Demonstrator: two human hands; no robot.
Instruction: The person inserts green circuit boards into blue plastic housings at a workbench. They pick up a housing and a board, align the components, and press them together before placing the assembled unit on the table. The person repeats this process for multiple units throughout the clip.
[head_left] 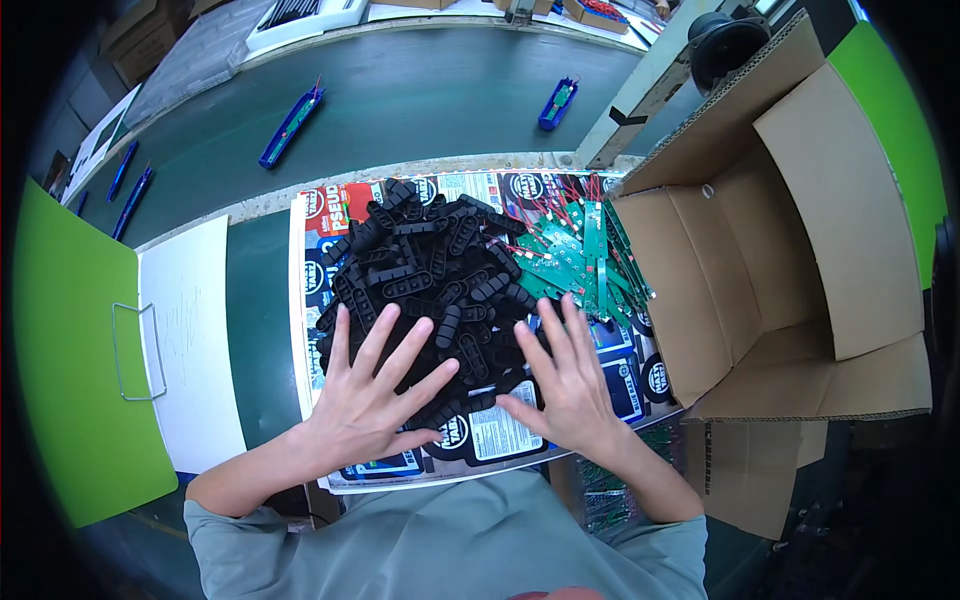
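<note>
A heap of black rubber-looking button strips (430, 275) covers the middle of a printed sheet (510, 425) in front of me. My left hand (365, 390) is spread over the near left edge of the heap, fingers apart, holding nothing. On the near right side my right hand (570, 385) is also spread, its fingertips between the black strips and a pile of green circuit boards (580, 255) with red wires. Neither hand grips anything; whether the fingertips touch the strips I cannot tell.
A cardboard box (750, 270) lies on its side at right, its opening toward me. Beyond the sheet runs a dark green conveyor belt (420, 100) carrying blue housings (292, 128) with boards inside. A green panel (80, 370) and white paper (190, 340) are at left.
</note>
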